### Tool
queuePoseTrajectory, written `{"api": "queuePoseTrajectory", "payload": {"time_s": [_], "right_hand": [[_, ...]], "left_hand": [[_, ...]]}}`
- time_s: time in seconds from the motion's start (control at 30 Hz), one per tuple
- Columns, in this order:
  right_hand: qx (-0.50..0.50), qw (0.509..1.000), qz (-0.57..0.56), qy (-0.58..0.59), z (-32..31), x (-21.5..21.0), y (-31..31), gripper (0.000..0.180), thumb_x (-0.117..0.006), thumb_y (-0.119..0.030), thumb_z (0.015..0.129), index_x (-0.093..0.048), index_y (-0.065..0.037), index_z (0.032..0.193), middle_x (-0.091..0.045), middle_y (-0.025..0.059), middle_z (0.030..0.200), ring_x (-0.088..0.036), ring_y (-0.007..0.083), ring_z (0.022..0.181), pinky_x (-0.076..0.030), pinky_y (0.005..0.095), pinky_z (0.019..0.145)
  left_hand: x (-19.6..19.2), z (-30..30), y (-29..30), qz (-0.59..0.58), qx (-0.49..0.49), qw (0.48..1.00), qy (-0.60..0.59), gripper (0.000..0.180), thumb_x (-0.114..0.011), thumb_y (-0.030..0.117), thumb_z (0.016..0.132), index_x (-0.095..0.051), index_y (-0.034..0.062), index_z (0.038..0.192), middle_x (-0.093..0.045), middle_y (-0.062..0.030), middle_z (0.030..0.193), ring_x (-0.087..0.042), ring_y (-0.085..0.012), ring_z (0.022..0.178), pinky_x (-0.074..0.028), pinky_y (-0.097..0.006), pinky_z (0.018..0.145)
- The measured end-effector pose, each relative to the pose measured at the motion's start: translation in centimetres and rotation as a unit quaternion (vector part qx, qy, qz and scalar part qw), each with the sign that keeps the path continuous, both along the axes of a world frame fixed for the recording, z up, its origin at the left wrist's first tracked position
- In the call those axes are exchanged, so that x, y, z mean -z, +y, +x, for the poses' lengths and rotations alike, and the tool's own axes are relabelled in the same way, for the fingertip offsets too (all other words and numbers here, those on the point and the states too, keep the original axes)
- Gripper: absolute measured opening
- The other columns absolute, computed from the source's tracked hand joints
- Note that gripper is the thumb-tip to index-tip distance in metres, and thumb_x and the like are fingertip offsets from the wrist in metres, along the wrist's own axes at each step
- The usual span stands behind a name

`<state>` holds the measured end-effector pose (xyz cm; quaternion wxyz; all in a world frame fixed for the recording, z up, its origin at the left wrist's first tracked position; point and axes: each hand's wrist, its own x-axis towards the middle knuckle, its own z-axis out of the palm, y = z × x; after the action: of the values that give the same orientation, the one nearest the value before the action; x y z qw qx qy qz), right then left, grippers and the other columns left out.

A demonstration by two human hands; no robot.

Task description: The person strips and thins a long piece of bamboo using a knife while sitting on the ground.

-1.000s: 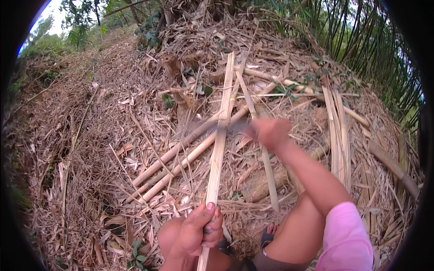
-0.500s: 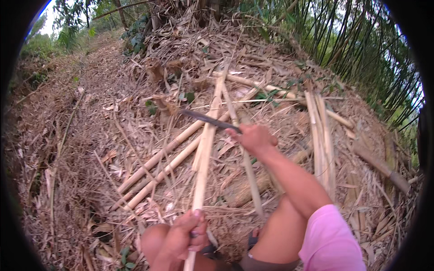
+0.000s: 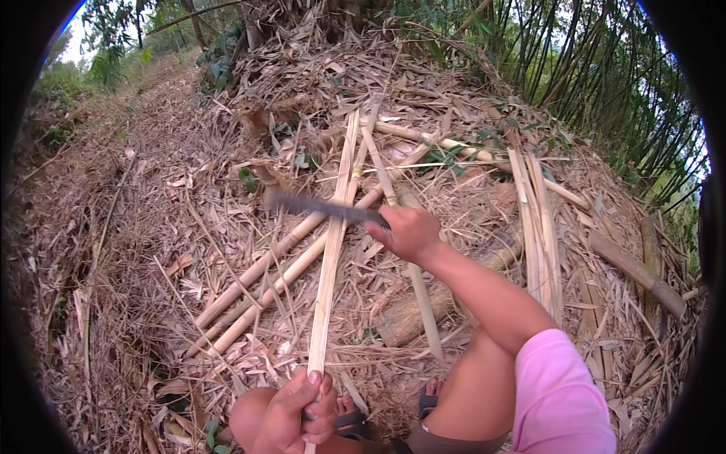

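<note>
My left hand (image 3: 301, 408) is closed around the lower end of a long, pale split bamboo strip (image 3: 327, 280), close to my knee. The strip slants up and away from me, its far part lying over other bamboo pieces. My right hand (image 3: 409, 234) grips the handle of a machete (image 3: 321, 208). Its dark blade points left and crosses the strip at about its middle; the tip is smeared by motion. Whether the blade touches the strip, I cannot tell.
Bamboo poles (image 3: 265, 299) lie crosswise beneath the strip. A bundle of split strips (image 3: 535, 227) rests to the right, with a thick log (image 3: 416, 314) near my feet. Dry leaves cover the slope. Stumps (image 3: 257, 121) stand ahead, and bamboo stems (image 3: 597, 83) rise at the far right.
The strip's far end has shifted left. My right hand and the machete have moved slightly left and nearer to me. My left hand has come a little lower, still holding the strip.
</note>
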<state>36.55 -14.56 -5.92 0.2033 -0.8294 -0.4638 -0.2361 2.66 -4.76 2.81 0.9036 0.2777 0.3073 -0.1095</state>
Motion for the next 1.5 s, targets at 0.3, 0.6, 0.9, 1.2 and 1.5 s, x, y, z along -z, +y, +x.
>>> {"api": "queuePoseTrajectory", "payload": {"time_s": [0.3,0.6,0.9,1.2,1.5], "right_hand": [[0.082,0.996,0.003,0.016,3.1,1.9,-1.5,0.060,-0.043,-0.063,0.093,-0.056,-0.008,0.073,-0.061,0.0114,0.063,-0.061,0.0318,0.051,-0.049,0.0447,0.046],[0.041,0.999,-0.026,-0.001,5.5,3.2,-0.9,0.055,-0.046,-0.061,0.093,-0.061,-0.013,0.073,-0.059,0.0058,0.061,-0.062,0.0256,0.052,-0.051,0.0409,0.052],[-0.076,0.996,-0.039,-0.025,2.2,3.4,-1.8,0.059,-0.044,-0.067,0.091,-0.061,-0.013,0.073,-0.060,0.0071,0.058,-0.064,0.0271,0.056,-0.052,0.0415,0.053],[-0.040,0.994,-0.082,0.062,2.0,3.3,-2.7,0.067,-0.040,-0.069,0.091,-0.069,-0.009,0.090,-0.067,0.0117,0.074,-0.067,0.0327,0.068,-0.053,0.0440,0.059],[0.284,0.914,0.055,0.284,7.5,4.5,-6.5,0.073,-0.033,-0.062,0.097,-0.070,-0.001,0.085,-0.067,0.0245,0.079,-0.065,0.0435,0.081,-0.051,0.0517,0.073]], "left_hand": [[0.2,-2.4,-1.6,0.013,0.008,0.998,0.053,0.011,-0.041,0.020,0.103,-0.045,0.0106,0.098,-0.036,0.0021,0.066,-0.025,-0.0042,0.042,-0.020,-0.018,0.033],[0.5,-5.9,-3.4,0.003,0.013,0.996,0.083,0.012,-0.043,0.023,0.103,-0.045,0.0124,0.097,-0.035,0.0024,0.065,-0.027,-0.0047,0.043,-0.019,-0.019,0.034],[-0.2,-6.7,-3.9,0.030,0.015,0.993,0.109,0.013,-0.045,0.024,0.102,-0.044,0.0147,0.094,-0.036,0.0031,0.065,-0.027,-0.0053,0.043,-0.020,-0.019,0.035],[-0.3,-8.4,-5.3,0.022,0.030,0.995,0.095,0.017,-0.049,0.027,0.101,-0.043,0.0143,0.092,-0.034,0.0040,0.061,-0.026,-0.0054,0.041,-0.020,-0.021,0.034],[-0.6,-9.5,-6.2,-0.010,0.021,0.993,0.118,0.017,-0.049,0.027,0.102,-0.045,0.0137,0.091,-0.037,0.0048,0.062,-0.028,-0.0049,0.044,-0.021,-0.020,0.036]]}}
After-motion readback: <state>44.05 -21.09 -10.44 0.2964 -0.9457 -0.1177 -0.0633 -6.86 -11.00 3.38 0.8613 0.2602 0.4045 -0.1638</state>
